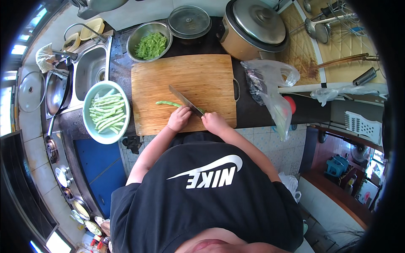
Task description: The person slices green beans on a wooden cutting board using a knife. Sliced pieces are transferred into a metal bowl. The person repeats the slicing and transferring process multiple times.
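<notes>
My right hand (pixel 213 122) is closed round the handle of a kitchen knife (pixel 184 99), whose blade points away and to the left over the wooden cutting board (pixel 168 74). Just left of the blade, my left hand (pixel 180 118) presses a green bean (pixel 166 103) to the board with its fingers closed. One end of that bean sticks out beyond the fingertips to the left. A bit of green shows by the knife near my right hand. Whole green beans fill a pale green bowl (pixel 87 122) left of the board. Behind the board, a metal bowl (pixel 132 42) holds cut green pieces.
A sink (pixel 90 67) with a faucet lies at the left. Beyond the board are a glass-lidded pan (pixel 189 21) and a large lidded pot (pixel 240 40). Plastic bags (pixel 274 95) lie right of the board, beside a red round thing (pixel 290 104). Ladles (pixel 311 28) hang at the far right.
</notes>
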Motion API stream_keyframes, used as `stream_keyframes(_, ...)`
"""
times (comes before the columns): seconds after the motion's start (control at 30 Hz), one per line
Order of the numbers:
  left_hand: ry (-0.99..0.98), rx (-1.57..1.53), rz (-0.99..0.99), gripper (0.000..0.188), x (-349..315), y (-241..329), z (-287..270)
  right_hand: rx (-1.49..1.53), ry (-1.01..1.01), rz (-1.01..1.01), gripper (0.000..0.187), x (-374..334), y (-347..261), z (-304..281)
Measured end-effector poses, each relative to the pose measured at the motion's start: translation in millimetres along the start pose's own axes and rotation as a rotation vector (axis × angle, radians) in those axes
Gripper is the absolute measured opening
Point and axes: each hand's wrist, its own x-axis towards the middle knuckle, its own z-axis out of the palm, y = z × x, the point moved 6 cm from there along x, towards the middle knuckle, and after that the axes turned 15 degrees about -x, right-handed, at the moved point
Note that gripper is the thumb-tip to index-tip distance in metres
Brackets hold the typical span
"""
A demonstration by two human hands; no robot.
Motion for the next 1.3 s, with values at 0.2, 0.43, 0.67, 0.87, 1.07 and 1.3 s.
stream_keyframes(0.2,-0.016,-0.027,0.012,0.027,-0.3,-2.6,-4.4,0.006,0.042,0.012,0.031,-7.1,15.6,-2.2)
stream_keyframes(0.43,-0.073,0.016,0.031,0.027,3.2,-8.3,-14.6,0.01,0.026,0.059,0.031,-16.5,9.6,-4.7)
stream_keyframes(0.67,-0.09,0.02,0.067,0.029,4.5,-10.7,-11.5,0.011,0.037,0.074,0.031,-1.8,5.6,-6.3)
stream_keyframes(0.87,-0.124,0.039,0.062,0.028,7.0,-11.4,-11.3,-0.071,0.115,0.04,0.031,-16.6,13.8,-12.6)
stream_keyframes(1.07,-0.128,0.04,0.083,0.029,7.5,-10.2,-13.0,-0.124,0.057,-0.012,0.029,-31.0,7.5,-18.4)
stream_keyframes(1.3,-0.145,0.019,0.062,0.029,7.6,-9.6,-13.3,-0.159,0.038,-0.005,0.029,-34.0,3.5,-19.4)
